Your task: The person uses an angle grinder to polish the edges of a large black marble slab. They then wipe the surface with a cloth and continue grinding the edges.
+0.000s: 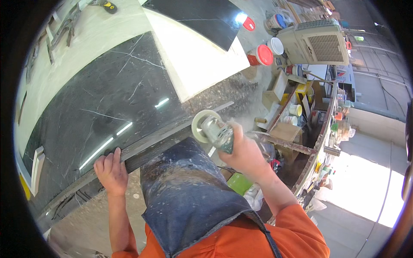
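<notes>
My right hand [247, 155] is wrapped round the body of an angle grinder [219, 133]. Its pale round disc [198, 125] is at the near edge of the stonework, by the right end of a long dark stone strip [161, 132]; whether it touches cannot be made out. The strip runs along the near side of a black, white-veined stone slab [107, 99] with a curved far edge. My left hand [112, 170] grips the strip's edge, fingertips on top and the thumb mostly hidden. A dusty dark apron [189, 189] hangs close below the grinder.
Another black slab [202, 19] lies on a white board [206, 64] beyond. Clamps [66, 30] and a white angled piece [38, 167] sit at the left. Red-lidded buckets [263, 55], an air cooler [318, 41] and a cluttered rack [297, 124] stand to the right. Pale dust hangs near the disc.
</notes>
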### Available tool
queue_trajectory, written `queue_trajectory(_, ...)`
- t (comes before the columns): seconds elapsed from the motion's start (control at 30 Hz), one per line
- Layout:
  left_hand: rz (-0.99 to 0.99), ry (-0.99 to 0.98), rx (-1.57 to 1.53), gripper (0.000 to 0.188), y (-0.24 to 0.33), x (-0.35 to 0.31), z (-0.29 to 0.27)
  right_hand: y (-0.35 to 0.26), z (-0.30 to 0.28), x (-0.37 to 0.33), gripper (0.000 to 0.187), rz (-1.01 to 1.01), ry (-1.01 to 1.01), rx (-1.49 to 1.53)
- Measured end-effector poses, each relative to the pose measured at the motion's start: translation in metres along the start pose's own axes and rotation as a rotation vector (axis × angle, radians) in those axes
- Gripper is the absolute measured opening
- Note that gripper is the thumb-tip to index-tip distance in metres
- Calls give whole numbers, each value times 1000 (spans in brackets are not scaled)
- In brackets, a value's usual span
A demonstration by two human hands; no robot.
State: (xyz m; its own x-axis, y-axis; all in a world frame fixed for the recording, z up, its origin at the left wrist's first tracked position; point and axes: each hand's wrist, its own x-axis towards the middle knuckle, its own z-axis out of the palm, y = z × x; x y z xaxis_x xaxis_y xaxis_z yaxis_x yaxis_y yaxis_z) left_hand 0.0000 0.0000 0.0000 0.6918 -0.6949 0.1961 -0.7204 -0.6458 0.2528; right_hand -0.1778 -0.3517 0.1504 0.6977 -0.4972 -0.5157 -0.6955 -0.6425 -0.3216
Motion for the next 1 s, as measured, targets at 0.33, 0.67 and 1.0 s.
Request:
queue_trajectory(0.33,8,-13,3,51,1,2,-4,52,-25,16,81,172,176,4)
queue_trajectory(0.67,15,43,-28,56,4,5,0,-48,-1,-1,80,-47,-150,35)
queue_trajectory(1.0,7,54,-7,54,7,5,1,-47,12,-1,79,-105,-105,14)
